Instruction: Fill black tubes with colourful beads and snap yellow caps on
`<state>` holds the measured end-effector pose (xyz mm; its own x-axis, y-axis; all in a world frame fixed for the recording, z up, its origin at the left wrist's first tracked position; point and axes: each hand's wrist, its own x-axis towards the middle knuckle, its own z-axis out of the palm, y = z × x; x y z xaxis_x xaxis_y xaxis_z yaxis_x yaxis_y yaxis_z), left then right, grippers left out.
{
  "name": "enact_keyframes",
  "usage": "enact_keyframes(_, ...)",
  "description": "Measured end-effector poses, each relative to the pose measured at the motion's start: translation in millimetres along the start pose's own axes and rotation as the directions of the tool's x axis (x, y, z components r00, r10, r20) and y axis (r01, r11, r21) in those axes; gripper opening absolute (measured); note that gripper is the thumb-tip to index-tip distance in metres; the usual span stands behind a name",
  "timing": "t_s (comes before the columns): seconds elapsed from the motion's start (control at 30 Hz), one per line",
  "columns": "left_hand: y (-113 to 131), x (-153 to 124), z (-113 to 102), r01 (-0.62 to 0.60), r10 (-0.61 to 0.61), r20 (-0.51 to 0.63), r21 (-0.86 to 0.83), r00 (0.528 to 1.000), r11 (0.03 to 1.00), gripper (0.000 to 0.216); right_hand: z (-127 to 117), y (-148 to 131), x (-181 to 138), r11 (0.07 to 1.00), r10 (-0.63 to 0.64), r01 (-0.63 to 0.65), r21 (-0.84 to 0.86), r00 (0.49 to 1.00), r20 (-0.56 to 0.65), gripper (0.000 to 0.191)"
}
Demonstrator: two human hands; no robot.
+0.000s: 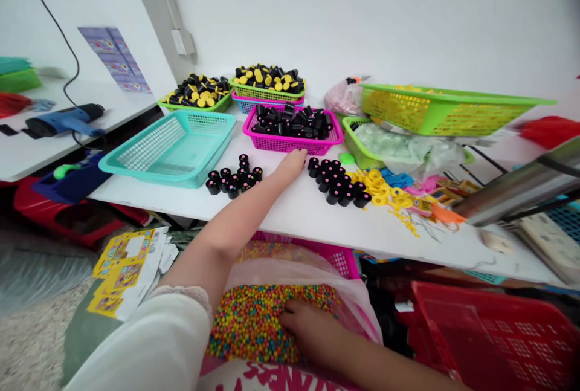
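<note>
My left hand [292,164] reaches over the white table, just left of a cluster of black cylinders [336,180] with pink dots on top. Its fingers point away and are mostly hidden, so their grip does not show. A second group of black cylinders [232,179] stands to the left of my forearm. Lower down, my right hand [310,326] dips into many small coloured balls [254,324] in a plastic-lined bag. The fingers curl together among the balls; exactly what lies between them is hidden.
Behind the cylinders is a magenta basket [294,144] of black pieces, beside a turquoise basket [181,179]. Green baskets hold black-and-yellow pieces [269,78]. Yellow rings [380,188] lie at right, near a metal tube [521,182]. A red crate [493,336] is at lower right.
</note>
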<state>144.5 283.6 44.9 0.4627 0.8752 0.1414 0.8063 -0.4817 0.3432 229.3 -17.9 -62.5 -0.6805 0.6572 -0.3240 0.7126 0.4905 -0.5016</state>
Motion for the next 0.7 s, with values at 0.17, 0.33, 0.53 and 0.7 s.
enact_keyframes(0.17, 11, -70, -34, -0.076, 0.078, 0.013, -0.101, 0.997, 0.992, 0.038, -9, 0, -8, 0.995, -0.02, 0.022, 0.099, 1.0, -0.019, 0.029)
enact_keyframes(0.33, 24, -219, -61, -0.139, 0.218, 0.142, -0.429, 0.966, 0.893, 0.025, -15, 2, -13, 0.949, -0.003, 0.012, 0.316, 1.0, -0.029, 0.028)
enact_keyframes(0.53, 28, -339, -18, 0.104, 0.056, 0.375, -0.392, 0.925, 0.914, 0.023, -23, -8, -18, 0.862, -0.035, 0.105, 0.497, 0.988, -0.147, 0.022)
enact_keyframes(0.7, 27, -350, 10, 0.22, -0.082, 0.36, -0.363, 0.929, 0.906, 0.026, -35, -25, -25, 0.903, -0.115, 0.231, 0.363, 0.942, -0.314, 0.03)
